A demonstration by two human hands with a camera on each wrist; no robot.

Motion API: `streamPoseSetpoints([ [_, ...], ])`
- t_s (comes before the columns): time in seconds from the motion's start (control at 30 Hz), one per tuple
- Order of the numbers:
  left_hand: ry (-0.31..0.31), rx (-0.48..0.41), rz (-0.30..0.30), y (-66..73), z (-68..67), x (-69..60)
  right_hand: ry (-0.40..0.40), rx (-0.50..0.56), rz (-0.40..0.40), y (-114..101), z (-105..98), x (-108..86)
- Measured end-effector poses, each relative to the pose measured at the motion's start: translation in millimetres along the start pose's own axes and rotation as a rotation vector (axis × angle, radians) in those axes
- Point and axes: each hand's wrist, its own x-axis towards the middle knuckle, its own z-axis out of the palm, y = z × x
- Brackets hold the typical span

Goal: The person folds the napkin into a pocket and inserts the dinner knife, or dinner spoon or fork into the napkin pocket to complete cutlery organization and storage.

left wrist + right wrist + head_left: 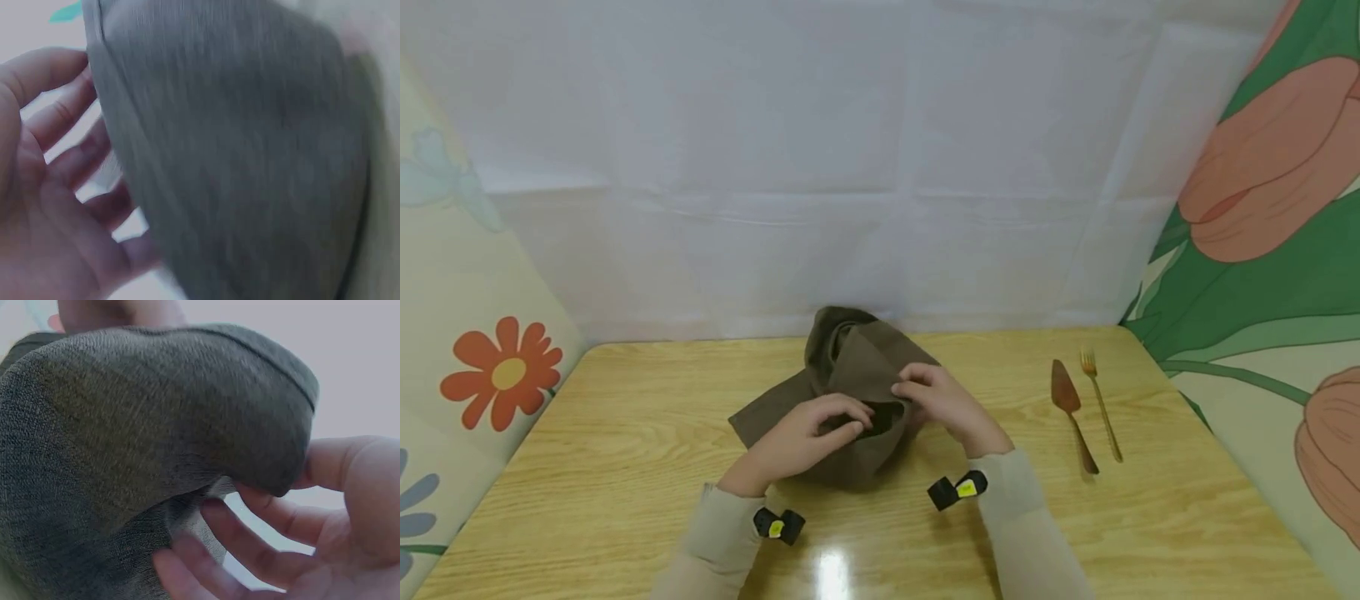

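A dark brown-grey cloth (868, 358), perhaps a napkin, stands bunched and folded on the table, with a dark opening facing the person. At the left side of that opening is my left hand (808, 433); its fingers are spread and loosely bent, and their tips touch the cloth edge (137, 131). On the opposite side, my right hand (943, 404) pinches the cloth's hemmed edge (281, 450) between thumb and forefinger. Its other fingers (244, 537) reach below the fold. Part of the left fingertips is hidden by the cloth.
A cake server (1066, 396) and a gold fork (1103, 408) lie side by side on the right of the wooden table (610, 433). A white sheet (775, 167) hangs behind the table. Flower-patterned panels (505, 375) flank both sides.
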Motion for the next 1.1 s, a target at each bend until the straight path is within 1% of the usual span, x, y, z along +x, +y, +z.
streamPoseSetpoints([
  [0.1, 0.11, 0.02, -0.068, -14.2, -12.2, -5.0, 0.047, 0.041, -0.031, -2.6, -6.0, -3.1],
  [0.17, 0.175, 0.041, -0.144, -24.3, -20.7, -9.7, 0.077, 0.071, -0.043, -4.5, -11.1, -6.0],
  [0.2, 0.195, 0.048, -0.188, -28.9, -25.0, -12.2, 0.089, 0.08, -0.051, -5.6, -14.2, -7.5],
  [0.23, 0.205, 0.058, -0.229, -33.0, -28.8, -14.8, 0.099, 0.1, -0.061, -6.7, -17.3, -9.4],
  [0.3, 0.201, 0.091, -0.295, -39.7, -35.2, -19.6, 0.101, 0.132, -0.089, -8.8, -24.1, -14.1],
  [0.37, 0.179, 0.119, -0.334, -44.3, -39.2, -22.9, 0.092, 0.171, -0.132, -10.6, -31.5, -18.5],
  [0.43, 0.163, 0.15, -0.344, -47.9, -40.7, -24.0, 0.077, 0.215, -0.186, -11.1, -39.0, -22.0],
  [0.6, 0.174, 0.237, -0.356, -51.8, -37.8, -22.3, 0.054, 0.34, -0.31, -9.4, -55.7, -25.7],
  [0.7, 0.125, 0.264, -0.367, -49.7, -34.2, -20.7, 0.056, 0.398, -0.357, -8.0, -60.2, -26.0],
  [0.73, 0.101, 0.263, -0.373, -48.7, -32.4, -20.1, 0.058, 0.41, -0.364, -7.7, -60.7, -25.7],
  [0.8, 0.058, 0.258, -0.364, -48.1, -28.8, -18.5, 0.063, 0.426, -0.37, -7.1, -60.8, -24.4],
  [0.87, 0.045, 0.252, -0.346, -48.4, -24.3, -16.9, 0.069, 0.437, -0.371, -7.1, -59.7, -22.7],
  [0.97, 0.057, 0.242, -0.31, -49.4, -20.7, -15.0, 0.081, 0.467, -0.364, -7.1, -58.8, -20.6],
  [1.0, 0.066, 0.241, -0.312, -49.0, -21.0, -14.8, 0.085, 0.474, -0.366, -7.0, -59.0, -20.4],
  [1.07, 0.086, 0.24, -0.352, -45.8, -25.3, -15.6, 0.081, 0.499, -0.367, -6.8, -60.8, -20.6],
  [1.1, 0.103, 0.255, -0.378, -42.8, -28.7, -16.1, 0.073, 0.505, -0.367, -6.6, -63.2, -21.9],
])
